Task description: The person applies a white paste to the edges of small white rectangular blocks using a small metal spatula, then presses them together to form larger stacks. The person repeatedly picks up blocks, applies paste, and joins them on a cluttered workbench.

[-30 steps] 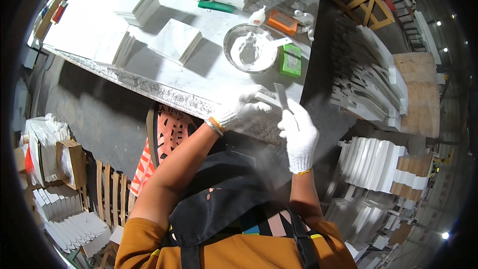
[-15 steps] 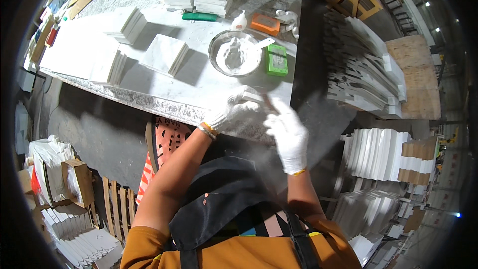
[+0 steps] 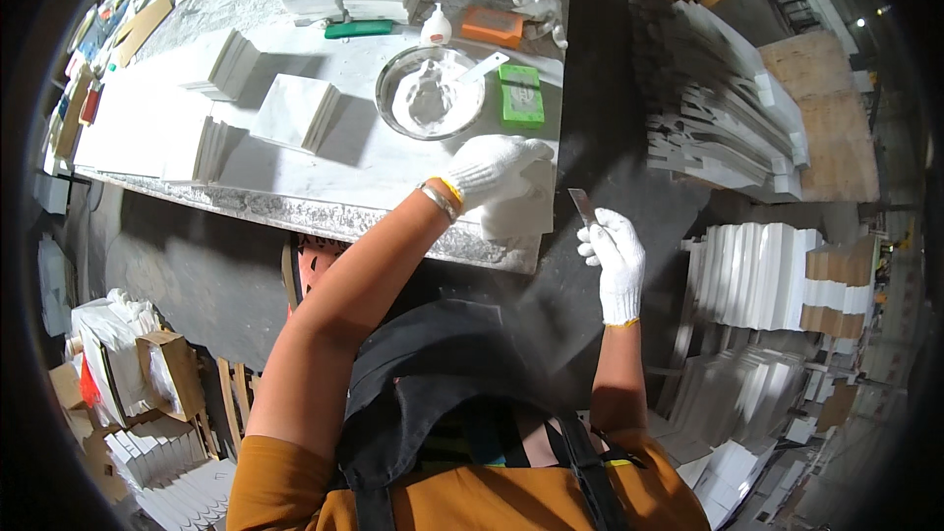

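Note:
My left hand [image 3: 495,169], in a white knitted glove, is closed at the upper edge of a white marble tile [image 3: 523,208] by the table's near right corner. Its fingertips are partly hidden. Off the table's right side, my right hand [image 3: 618,261], gloved too, grips a small flat metal scraper blade [image 3: 581,205] that points up and left. Beyond the left hand stands a metal bowl [image 3: 383,116] of white paste, with a white-handled spatula [image 3: 484,68] across its rim. A green box-shaped block [image 3: 521,98] lies right of the bowl.
Stacked marble tiles [image 3: 295,110] stand on the dusty table [image 3: 344,177]. Behind the bowl are a green tool [image 3: 358,29], a white squeeze bottle [image 3: 436,28], an orange box-shaped block [image 3: 492,27] and crumpled white gloves [image 3: 543,15]. Upright stone slabs [image 3: 713,98] stand to the right.
My right hand has moved right, away from the tile, carrying the scraper blade off the table edge. My left hand has shifted right and farther over the tile. The view has shifted slightly.

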Tool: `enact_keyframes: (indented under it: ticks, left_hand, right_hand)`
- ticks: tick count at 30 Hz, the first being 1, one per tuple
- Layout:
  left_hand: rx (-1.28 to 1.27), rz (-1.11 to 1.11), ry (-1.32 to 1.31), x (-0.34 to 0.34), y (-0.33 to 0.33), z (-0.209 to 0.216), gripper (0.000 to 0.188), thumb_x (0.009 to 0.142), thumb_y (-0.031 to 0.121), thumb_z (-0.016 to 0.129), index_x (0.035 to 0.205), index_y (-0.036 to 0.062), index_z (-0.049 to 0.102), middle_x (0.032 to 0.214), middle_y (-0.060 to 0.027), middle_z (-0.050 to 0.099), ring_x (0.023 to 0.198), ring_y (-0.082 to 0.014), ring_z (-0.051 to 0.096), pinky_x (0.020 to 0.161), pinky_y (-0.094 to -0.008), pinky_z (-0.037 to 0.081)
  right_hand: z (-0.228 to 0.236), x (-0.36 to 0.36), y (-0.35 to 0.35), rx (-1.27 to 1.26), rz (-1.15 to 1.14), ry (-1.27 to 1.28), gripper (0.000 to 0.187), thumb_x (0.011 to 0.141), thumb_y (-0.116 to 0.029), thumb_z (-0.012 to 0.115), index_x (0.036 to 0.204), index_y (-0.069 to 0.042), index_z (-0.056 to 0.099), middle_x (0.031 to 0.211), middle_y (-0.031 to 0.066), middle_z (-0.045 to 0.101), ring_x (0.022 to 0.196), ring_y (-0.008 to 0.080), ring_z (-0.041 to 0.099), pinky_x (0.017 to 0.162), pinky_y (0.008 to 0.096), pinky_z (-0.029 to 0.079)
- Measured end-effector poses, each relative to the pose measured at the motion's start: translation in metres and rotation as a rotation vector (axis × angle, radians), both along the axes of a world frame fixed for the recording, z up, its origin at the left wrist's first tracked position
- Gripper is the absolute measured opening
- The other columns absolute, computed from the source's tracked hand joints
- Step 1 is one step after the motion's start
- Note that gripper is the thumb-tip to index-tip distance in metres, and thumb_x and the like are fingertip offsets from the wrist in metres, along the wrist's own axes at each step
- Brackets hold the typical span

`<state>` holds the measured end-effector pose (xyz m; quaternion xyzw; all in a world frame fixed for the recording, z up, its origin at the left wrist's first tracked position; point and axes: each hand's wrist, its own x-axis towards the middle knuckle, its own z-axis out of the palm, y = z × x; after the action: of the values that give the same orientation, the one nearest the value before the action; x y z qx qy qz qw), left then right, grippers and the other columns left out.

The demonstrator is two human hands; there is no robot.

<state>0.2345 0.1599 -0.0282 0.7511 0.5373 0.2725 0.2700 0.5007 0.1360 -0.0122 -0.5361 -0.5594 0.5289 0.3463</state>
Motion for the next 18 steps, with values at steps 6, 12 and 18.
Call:
enact_keyframes:
  ticks: [6,12,18]
  left_hand:
    - [0.197,0.152,0.066,0.002,-0.038,-0.004,0.078,0.067,0.030,0.080,0.136,0.0068,0.051,0.140,-0.0118,0.051,0.127,-0.0320,0.049,0.105,-0.0445,0.041]
    - [0.146,0.240,0.210,-0.002,-0.080,-0.016,0.093,0.059,0.041,0.086,0.137,0.0062,0.050,0.145,-0.0170,0.046,0.133,-0.0389,0.042,0.111,-0.0507,0.033]
    - [0.127,0.272,0.162,0.000,-0.080,-0.014,0.093,0.059,0.041,0.087,0.136,0.0066,0.050,0.144,-0.0161,0.046,0.133,-0.0381,0.042,0.111,-0.0504,0.033]
  right_hand:
    - [-0.010,-0.002,0.021,0.109,0.139,-0.125,0.028,0.093,-0.014,0.064,0.120,-0.005,0.068,0.094,0.0024,0.069,0.072,0.0052,0.059,0.065,0.0211,0.049]
    - [-0.018,-0.034,0.056,0.398,0.423,-0.333,0.028,0.093,-0.014,0.063,0.119,-0.010,0.069,0.108,0.0085,0.072,0.087,0.0181,0.069,0.076,0.0288,0.055]
    - [-0.012,-0.040,0.050,0.529,0.545,-0.583,0.026,0.091,-0.016,0.061,0.116,-0.014,0.070,0.103,0.0087,0.072,0.085,0.0272,0.069,0.072,0.0344,0.057]
